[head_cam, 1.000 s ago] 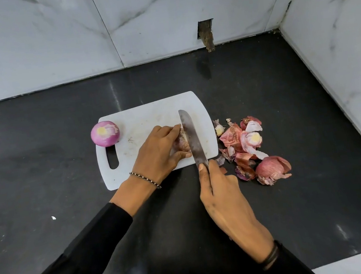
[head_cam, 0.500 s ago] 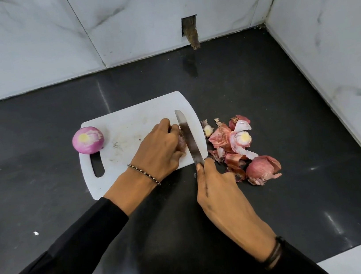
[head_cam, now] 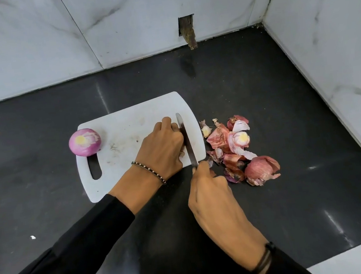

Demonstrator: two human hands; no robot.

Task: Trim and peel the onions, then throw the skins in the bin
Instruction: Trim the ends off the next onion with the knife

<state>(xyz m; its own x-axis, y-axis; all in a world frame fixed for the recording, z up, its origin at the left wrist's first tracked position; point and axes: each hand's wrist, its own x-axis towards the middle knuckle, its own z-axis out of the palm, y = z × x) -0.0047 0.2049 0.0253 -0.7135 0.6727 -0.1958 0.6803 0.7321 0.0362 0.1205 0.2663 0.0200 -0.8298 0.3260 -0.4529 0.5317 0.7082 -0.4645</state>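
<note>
Onion (head_cam: 182, 153) under trimming lies on the white board (head_cam: 130, 118), near its right edge. It is almost wholly covered by the left hand (head_cam: 160, 150), whose curled fingers clamp it down, so only a pinkish sliver shows. The knife (head_cam: 187, 140) stands edge-down against it, just right of the left fingers, tip pointing away from the person. The right hand (head_cam: 213, 197) is closed round the handle, hiding it, forefinger reaching the blade's base. A peeled onion (head_cam: 84, 142) sits at the board's far left corner, beyond the handle slot. Skins (head_cam: 229, 146) and cut ends lie heaped on the dark surface (head_cam: 288, 121), just right of the board.
</note>
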